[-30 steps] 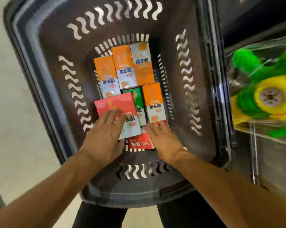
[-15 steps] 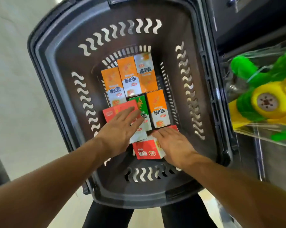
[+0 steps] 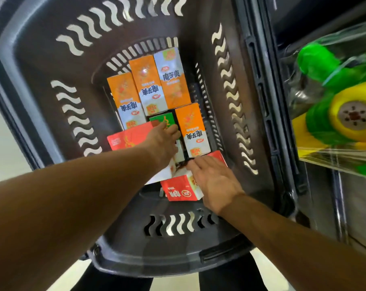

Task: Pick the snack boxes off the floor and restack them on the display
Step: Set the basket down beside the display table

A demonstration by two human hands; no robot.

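Observation:
Several snack boxes lie flat in the bottom of a dark plastic basket (image 3: pixel 41 66). Three orange-and-white boxes (image 3: pixel 145 85) fill the far row. A fourth orange box (image 3: pixel 191 129) lies to the right of a green box (image 3: pixel 161 119). My left hand (image 3: pixel 162 141) rests with straight fingers on a large red box (image 3: pixel 127 138), its fingertips reaching the green box. My right hand (image 3: pixel 214 181) lies flat on a smaller red box (image 3: pixel 179 191) at the near end. Part of both red boxes is hidden under my hands and left forearm.
To the right of the basket, a green and yellow toy (image 3: pixel 346 110) in clear wrapping sits on a metal shelf (image 3: pixel 341 206). Pale floor (image 3: pixel 1 143) shows left of the basket. My dark trouser legs (image 3: pixel 114 284) stand below its near rim.
My left hand has slid farther along the large red box, up to the green box. My right hand stays on the small red box. The camera has moved closer to the basket.

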